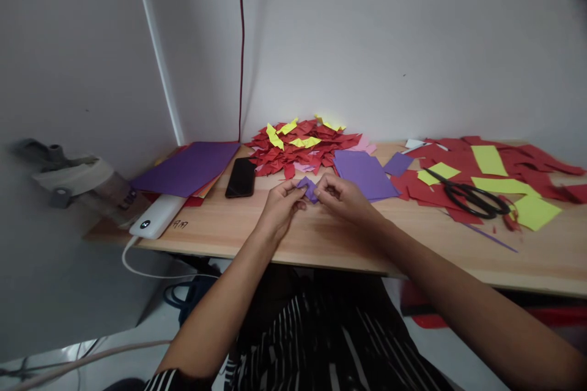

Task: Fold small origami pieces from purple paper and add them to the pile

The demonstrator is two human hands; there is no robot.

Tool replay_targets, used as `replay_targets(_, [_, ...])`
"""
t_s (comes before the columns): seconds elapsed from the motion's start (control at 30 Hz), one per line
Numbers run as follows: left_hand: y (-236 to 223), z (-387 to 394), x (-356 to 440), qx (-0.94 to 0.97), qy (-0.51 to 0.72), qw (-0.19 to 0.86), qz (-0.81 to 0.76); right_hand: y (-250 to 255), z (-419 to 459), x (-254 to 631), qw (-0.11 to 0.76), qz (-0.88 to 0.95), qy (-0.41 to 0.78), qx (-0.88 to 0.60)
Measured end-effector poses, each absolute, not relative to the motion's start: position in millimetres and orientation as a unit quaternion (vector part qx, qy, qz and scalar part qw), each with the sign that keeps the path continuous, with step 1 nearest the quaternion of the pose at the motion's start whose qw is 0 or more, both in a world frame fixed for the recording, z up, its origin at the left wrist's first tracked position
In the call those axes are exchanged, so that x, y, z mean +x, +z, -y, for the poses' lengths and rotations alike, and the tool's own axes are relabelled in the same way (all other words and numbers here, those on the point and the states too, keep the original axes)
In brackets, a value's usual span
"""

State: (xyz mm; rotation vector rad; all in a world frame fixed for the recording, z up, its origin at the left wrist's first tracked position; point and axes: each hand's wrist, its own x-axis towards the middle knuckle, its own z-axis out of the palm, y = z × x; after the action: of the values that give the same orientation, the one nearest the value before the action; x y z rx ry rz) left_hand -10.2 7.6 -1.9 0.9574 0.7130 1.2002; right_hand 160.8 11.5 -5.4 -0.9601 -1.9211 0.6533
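Observation:
Between my two hands is a small folded piece of purple paper (308, 188), held just above the wooden table. My left hand (283, 203) pinches its left side between thumb and fingers. On the opposite side, the fingers of my right hand (338, 194) are closed on its edge. Just behind my right hand lies a stack of purple paper sheets (364, 174). A heap of folded red paper pieces (293, 146), with a few yellow ones on top, rises against the wall beyond my hands. The paper's exact fold is too small to make out.
Black-handled scissors (472, 198) lie among red and yellow scraps (534, 211) on the right. A black phone (241, 177), larger purple sheets (192, 165), a white power bank (158, 217) with a cable, and a clear bottle (110, 189) are on the left. The table's front edge (330, 266) runs below my forearms.

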Motion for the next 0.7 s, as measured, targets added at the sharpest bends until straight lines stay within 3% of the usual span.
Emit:
replay_targets(0.43, [-1.1,-7.6,-12.5,0.424,0.528,0.671,-0.302,1.3,-9.0,158.4,0.467,0.732,0.338,-0.363])
replay_targets(0.7, [-2.7,-7.3,-10.2,0.434,0.541,0.653,-0.303,-0.5,-10.1,161.5,0.462,0.787,0.217,-0.346])
